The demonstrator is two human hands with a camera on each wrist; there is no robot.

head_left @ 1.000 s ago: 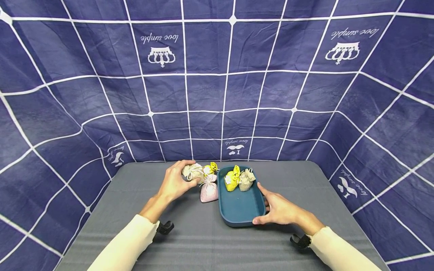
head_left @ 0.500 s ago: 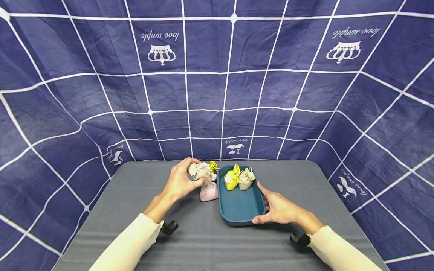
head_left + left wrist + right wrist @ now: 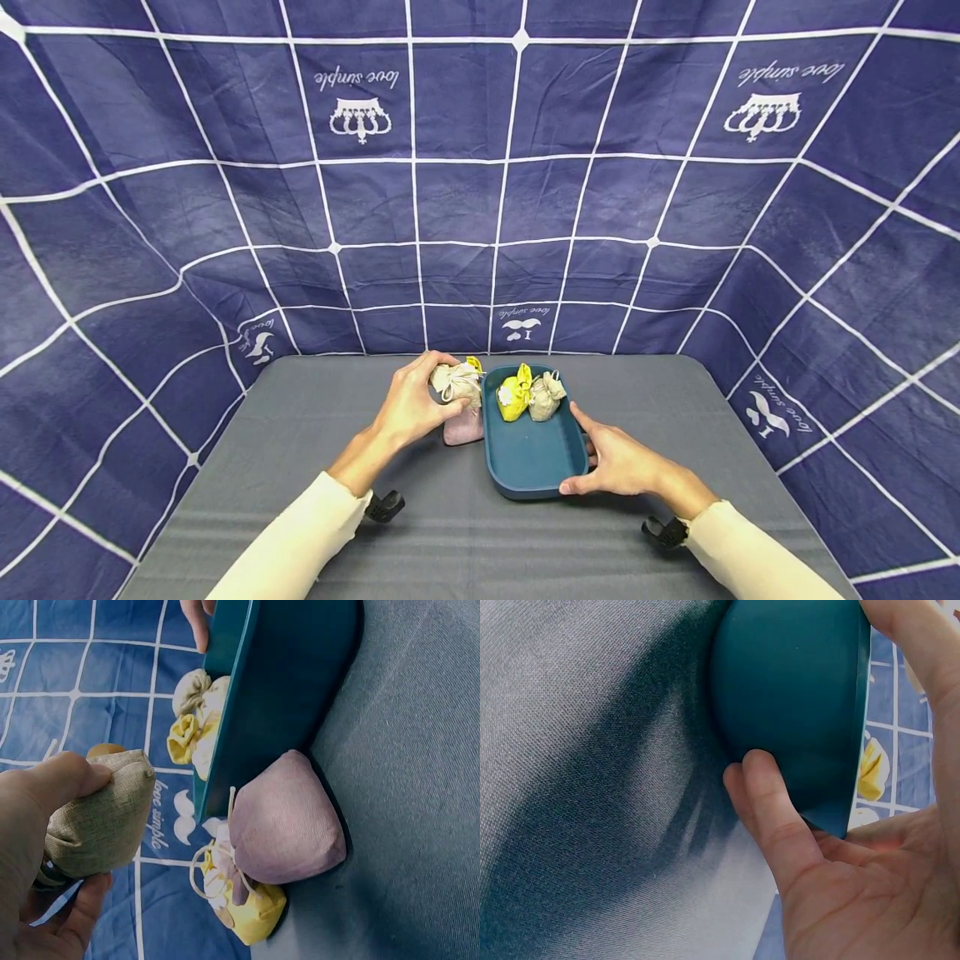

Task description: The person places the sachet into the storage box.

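Note:
In the head view my left hand (image 3: 412,406) pinches a beige linen drawstring pouch (image 3: 457,382) between thumb and fingers. The left wrist view shows this pouch held up, apart from the pouches on the table. Below it, against the tray's left wall, lies a pink pouch (image 3: 289,825) beside a yellow pouch (image 3: 259,911); in the head view both are partly hidden. My right hand (image 3: 618,462) grips the right side of a dark teal tray (image 3: 534,458), thumb at the near corner, other fingers along the outer wall. Inside its far end sit a yellow pouch (image 3: 513,397) and another beige pouch (image 3: 545,399).
The grey table (image 3: 420,542) extends around the tray on all sides. A blue curtain (image 3: 457,200) with white grid lines stands behind the table and along both sides. A black strap (image 3: 385,507) is on the left wrist, another strap (image 3: 664,533) on the right.
My left hand has moved right with the beige pouch, toward the tray, now covering more of the pink and yellow pouches. The right hand and tray have stayed in place.

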